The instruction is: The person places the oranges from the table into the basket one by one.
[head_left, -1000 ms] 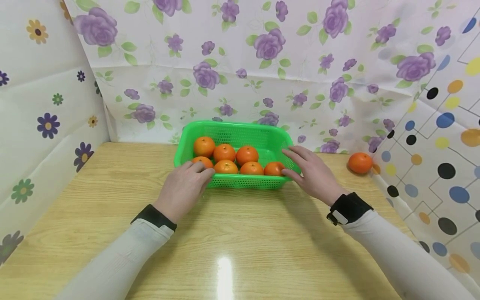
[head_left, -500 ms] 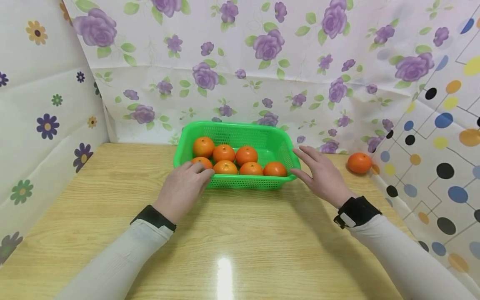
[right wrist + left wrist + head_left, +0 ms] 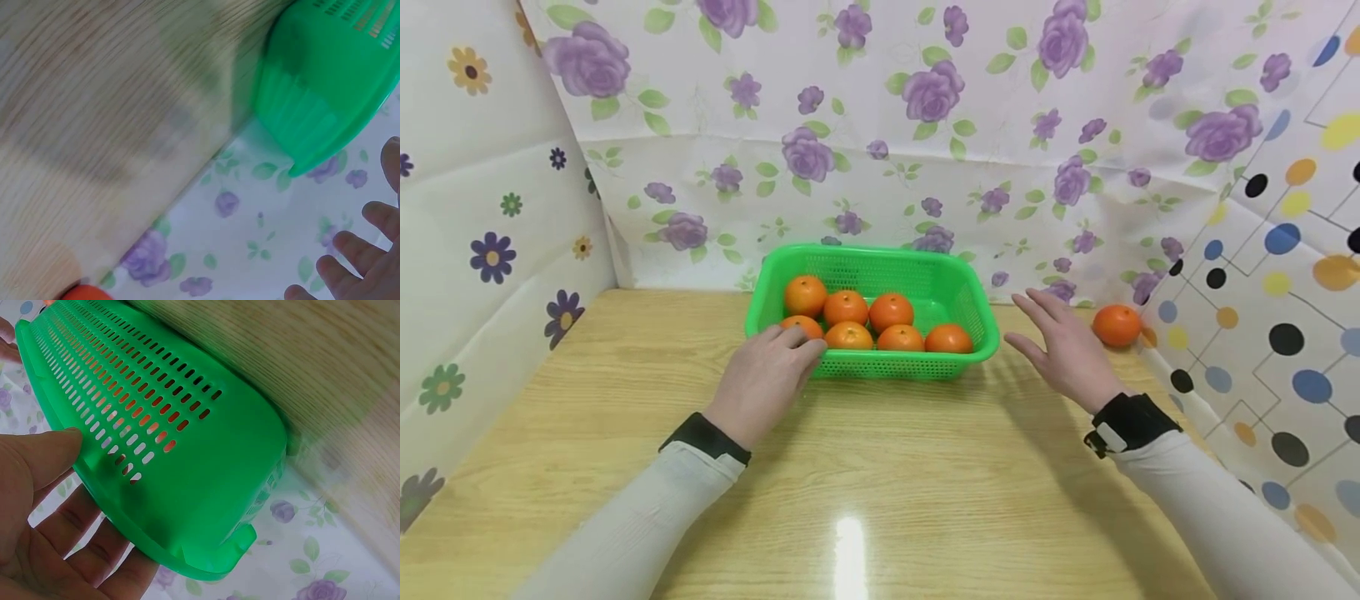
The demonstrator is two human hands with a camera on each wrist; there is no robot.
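A green perforated plastic basket (image 3: 910,365) stands on the table with several oranges (image 3: 891,313) inside, grouped toward its left and front. My left hand (image 3: 766,377) grips the basket's front-left rim. In the left wrist view the thumb (image 3: 59,453) lies on the near side of the rim and the other fingers pass behind it. To the right of the basket is my right hand (image 3: 1069,350), fingers spread, apart from the rim and holding nothing. The right wrist view shows those fingers (image 3: 356,250) extended beside the basket's end.
A single orange (image 3: 1117,326) lies at the table's back right corner, beyond my right hand. Flowered sheeting (image 3: 880,192) rises behind the basket, and dotted sheeting (image 3: 1285,333) borders the table on the right. Wooden tabletop (image 3: 880,467) stretches in front.
My right hand has let go of the basket's right end and moved rightward, away from the rim. The left hand keeps its place on the basket, which stays put.
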